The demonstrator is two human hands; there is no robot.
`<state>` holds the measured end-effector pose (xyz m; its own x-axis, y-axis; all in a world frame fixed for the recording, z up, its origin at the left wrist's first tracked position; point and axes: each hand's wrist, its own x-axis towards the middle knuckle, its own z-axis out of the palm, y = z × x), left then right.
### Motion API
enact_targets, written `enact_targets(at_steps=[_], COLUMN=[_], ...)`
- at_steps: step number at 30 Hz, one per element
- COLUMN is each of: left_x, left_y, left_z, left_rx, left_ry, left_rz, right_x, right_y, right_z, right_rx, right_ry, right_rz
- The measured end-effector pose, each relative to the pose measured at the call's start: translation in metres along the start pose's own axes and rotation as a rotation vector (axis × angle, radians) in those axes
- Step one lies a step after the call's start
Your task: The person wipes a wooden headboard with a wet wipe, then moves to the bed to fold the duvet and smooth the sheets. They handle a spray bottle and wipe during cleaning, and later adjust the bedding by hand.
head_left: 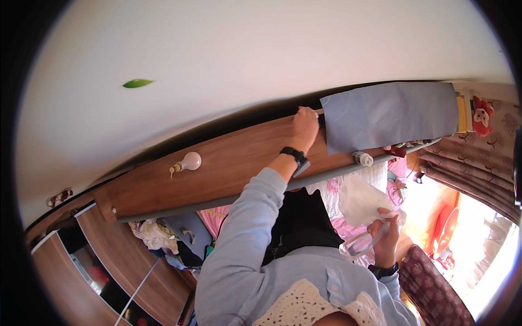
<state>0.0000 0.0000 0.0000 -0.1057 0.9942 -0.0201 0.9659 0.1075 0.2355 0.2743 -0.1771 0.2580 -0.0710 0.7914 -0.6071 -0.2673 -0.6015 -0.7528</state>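
**Reaching along a high wooden shelf top**

The wooden shelf top (pixel 228 168) runs under a white wall. A grey-blue sheet (pixel 389 114) lies on its right part; the left part is bare wood, so covering looks partly done. The left hand (pixel 304 124) presses its fingers at the sheet's left edge; whether it pinches the sheet is unclear. The right hand (pixel 385 231) grasps a clear bottle (pixel 361 243) and white plastic bag (pixel 361 201) lower down. A small pump bottle (pixel 187 162) stands left.

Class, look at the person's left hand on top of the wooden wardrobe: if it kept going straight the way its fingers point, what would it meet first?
The left hand rests at the far edge of the wooden wardrobe top, fingers pointing at the dark gap behind it. Going straight on, it would probably meet the white wall first, though depth there is unclear.
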Motion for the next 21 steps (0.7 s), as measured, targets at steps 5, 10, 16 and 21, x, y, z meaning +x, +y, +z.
enact_targets(at_steps=[5, 10, 16, 21], left_x=[0.013, -0.012, -0.109, -0.159], left_y=[0.037, -0.017, -0.154, -0.213], left_z=[0.004, -0.01, -0.056, -0.095], left_rx=[0.324, -0.291, 0.009, 0.325], left_ry=[0.142, 0.16, 0.151, 0.196], left_rz=[0.105, -0.057, -0.125, -0.15], right_x=[-0.001, 0.001, 0.006, 0.008], right_y=[-0.004, -0.004, 0.001, 0.005], right_z=[-0.009, -0.004, 0.0, -0.002], right_rx=[0.068, 0.002, 0.018, 0.01], right_ry=[-0.015, -0.002, -0.053, -0.098], right_rz=[-0.028, -0.031, -0.002, 0.004])
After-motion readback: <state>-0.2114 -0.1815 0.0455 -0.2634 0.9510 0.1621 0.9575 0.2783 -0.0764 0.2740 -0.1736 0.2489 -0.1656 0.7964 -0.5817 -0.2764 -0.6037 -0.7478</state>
